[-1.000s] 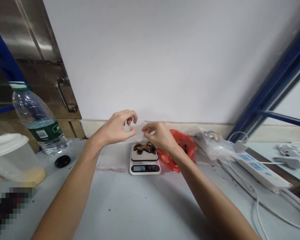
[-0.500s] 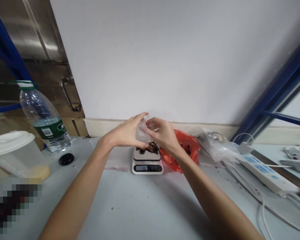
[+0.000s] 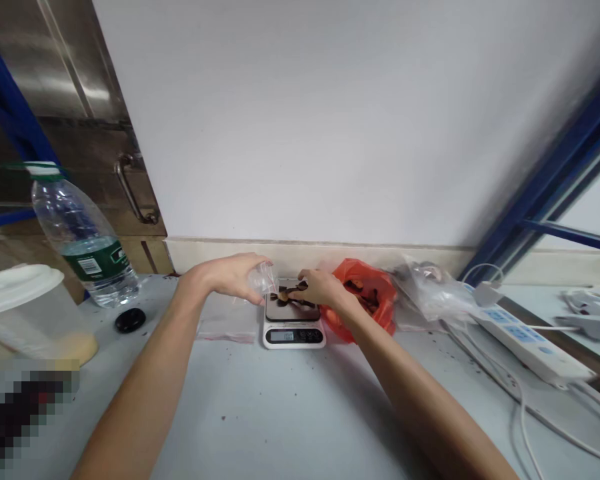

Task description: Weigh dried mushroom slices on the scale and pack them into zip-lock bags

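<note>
My left hand (image 3: 233, 275) is closed on a small clear plastic bag (image 3: 264, 279), holding it at the left edge of a white kitchen scale (image 3: 294, 337). Several dark brown dried pieces (image 3: 283, 295) lie on the scale's platform, too small to name their kind. My right hand (image 3: 321, 288) reaches down from the right with thumb and fingers around some of these dried pieces. Just right of the scale, partly behind my right wrist, an open red plastic bag (image 3: 353, 270) contains more of the dark pieces.
Flat clear bags (image 3: 227, 327) lie left of the scale. Farther left are a black lid (image 3: 130, 320), a water bottle (image 3: 97, 260) and a white-lidded plastic jug (image 3: 25, 320). On the right are a clear bag (image 3: 435, 293), a power strip (image 3: 535, 347) and loose cables (image 3: 500, 380).
My left hand has moved left and down with the clear bag, away from above the platform. My right hand has left the bag and lowered to the dried pieces on the scale.
</note>
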A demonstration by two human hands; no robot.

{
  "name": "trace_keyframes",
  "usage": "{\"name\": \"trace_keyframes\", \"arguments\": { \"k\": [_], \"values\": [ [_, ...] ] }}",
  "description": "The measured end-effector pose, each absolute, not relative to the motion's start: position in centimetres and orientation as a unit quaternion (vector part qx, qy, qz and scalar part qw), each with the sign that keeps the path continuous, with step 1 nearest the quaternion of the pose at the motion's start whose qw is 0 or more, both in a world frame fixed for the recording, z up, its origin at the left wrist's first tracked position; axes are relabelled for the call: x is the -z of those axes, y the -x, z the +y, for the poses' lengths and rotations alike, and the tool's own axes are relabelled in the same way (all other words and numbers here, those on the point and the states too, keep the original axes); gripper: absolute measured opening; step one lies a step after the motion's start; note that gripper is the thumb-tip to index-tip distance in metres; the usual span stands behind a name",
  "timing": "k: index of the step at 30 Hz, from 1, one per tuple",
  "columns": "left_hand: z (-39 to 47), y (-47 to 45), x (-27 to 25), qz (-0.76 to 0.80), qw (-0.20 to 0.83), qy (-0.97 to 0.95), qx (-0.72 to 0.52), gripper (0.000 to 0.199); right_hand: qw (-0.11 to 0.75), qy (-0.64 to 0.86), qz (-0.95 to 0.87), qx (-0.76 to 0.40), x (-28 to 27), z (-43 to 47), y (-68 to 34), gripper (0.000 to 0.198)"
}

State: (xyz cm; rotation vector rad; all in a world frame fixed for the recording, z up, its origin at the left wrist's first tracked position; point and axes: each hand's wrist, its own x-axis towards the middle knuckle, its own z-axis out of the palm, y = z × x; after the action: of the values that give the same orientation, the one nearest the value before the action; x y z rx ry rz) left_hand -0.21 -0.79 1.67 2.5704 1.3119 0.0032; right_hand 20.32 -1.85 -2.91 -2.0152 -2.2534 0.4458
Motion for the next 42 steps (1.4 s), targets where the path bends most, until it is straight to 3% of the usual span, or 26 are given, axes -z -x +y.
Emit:
{"name": "trace_keyframes", "arguments": {
  "k": [6, 12, 26, 32, 37, 40, 42],
  "values": [
    [-1.0, 0.0, -1.8, 0.459, 0.139, -0.878, 0.001, 0.079, 0.057, 0.639, -0.750, -0.159, 3.3, -1.5, -20.4, 0.023],
    [-0.4, 0.4, -1.2, 0.437, 0.139, -0.888, -0.020, 0.074, 0.095, 0.628, -0.749, -0.191, 3.6, -0.9, -21.3, 0.029],
    [-0.2, -0.8, -0.1, 0.418, 0.217, -0.882, -0.018, 0.064, 0.234, 0.530, -0.789, -0.203, 0.9, -2.6, -21.3, 0.020],
    [0.0, -1.0, -0.2, 0.353, 0.254, -0.897, -0.076, 0.078, 0.327, 0.424, -0.803, -0.260, 1.2, -3.0, -20.4, 0.029],
    [-0.2, -0.1, -0.9, 0.380, 0.251, -0.887, -0.075, 0.093, 0.445, 0.364, -0.746, -0.336, 2.1, -1.9, -20.2, 0.024],
    [-0.5, 0.9, -1.7, 0.428, 0.232, -0.871, -0.064, 0.101, 0.505, 0.375, -0.717, -0.301, 3.1, -1.0, -20.0, 0.016],
    [-0.7, 1.6, -2.1, 0.454, 0.216, -0.862, -0.061, 0.102, 0.493, 0.410, -0.723, -0.258, 4.0, -0.5, -20.0, 0.013]
  ]
}}
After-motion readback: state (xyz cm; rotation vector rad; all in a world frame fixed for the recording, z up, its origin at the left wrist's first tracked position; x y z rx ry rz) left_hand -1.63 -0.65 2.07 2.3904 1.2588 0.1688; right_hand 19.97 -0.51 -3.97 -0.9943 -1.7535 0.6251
